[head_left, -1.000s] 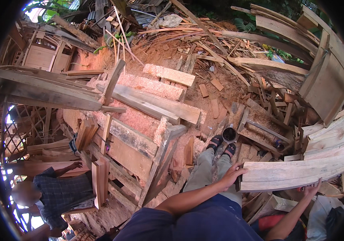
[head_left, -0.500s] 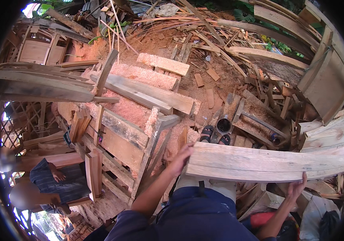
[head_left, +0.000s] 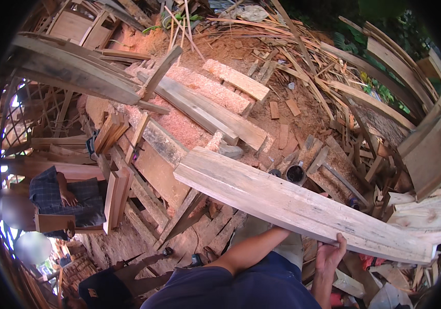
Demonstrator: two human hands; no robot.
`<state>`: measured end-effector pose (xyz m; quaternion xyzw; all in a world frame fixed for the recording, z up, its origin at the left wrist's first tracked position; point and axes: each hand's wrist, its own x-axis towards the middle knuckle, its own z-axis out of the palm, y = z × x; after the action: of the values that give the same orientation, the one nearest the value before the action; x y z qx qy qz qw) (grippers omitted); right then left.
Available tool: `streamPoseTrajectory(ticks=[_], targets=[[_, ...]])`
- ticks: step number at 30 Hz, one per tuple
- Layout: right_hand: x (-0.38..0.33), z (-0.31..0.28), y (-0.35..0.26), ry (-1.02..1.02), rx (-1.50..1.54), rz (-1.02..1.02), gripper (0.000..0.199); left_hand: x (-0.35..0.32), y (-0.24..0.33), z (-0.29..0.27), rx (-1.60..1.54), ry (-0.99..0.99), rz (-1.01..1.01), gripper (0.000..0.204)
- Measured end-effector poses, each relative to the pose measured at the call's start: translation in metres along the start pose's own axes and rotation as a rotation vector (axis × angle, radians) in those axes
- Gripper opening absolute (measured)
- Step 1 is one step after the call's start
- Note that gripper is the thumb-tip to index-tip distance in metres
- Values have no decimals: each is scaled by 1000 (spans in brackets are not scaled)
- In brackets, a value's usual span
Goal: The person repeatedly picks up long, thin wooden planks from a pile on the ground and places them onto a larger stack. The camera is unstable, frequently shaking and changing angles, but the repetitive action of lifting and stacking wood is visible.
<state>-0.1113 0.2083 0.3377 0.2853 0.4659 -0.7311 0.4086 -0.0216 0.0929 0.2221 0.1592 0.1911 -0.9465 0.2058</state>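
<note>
A long, pale plank (head_left: 292,201) with dark streaks along its grain lies slantwise in front of the person, its left end higher in view than its right. The right hand (head_left: 330,255) grasps the near edge of the plank, thumb up against the face and palm turned upward below. The left forearm (head_left: 251,252) reaches under the middle of the plank, which covers most or all of the left hand, so its grip cannot be told. The left end of the plank overlaps a wooden frame (head_left: 179,219) in view; whether the two touch cannot be told. Just beyond the plank's far edge stands a dark, round container (head_left: 295,173), near some narrow wood pieces. Farther off, a thick beam (head_left: 194,110) lies among pinkish shavings (head_left: 192,82), with a short board (head_left: 237,80) beyond it. At the right, near the plank's right end, is a wide, pale board (head_left: 424,219), and a flat wooden panel (head_left: 426,154) stands above it in view. At the left, a co-worker in a checked shirt (head_left: 45,190) is beside upright boards (head_left: 115,198); another person in dark clothes (head_left: 104,288) is lower down.
</note>
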Motion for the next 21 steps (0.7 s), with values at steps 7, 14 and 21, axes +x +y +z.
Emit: streamPoseTrajectory(ticks=[7, 14, 21], targets=[[-13, 10, 50, -20, -107, 161, 51, -10, 13, 15, -206, -208, 80, 65], [-33, -15, -29, -530, -994, 319, 30, -36, 43, 2, -249, -132, 185, 72], [53, 69, -160, -727, -2036, -638, 65, -68, 73, 23, 35, 70, 263, 80]])
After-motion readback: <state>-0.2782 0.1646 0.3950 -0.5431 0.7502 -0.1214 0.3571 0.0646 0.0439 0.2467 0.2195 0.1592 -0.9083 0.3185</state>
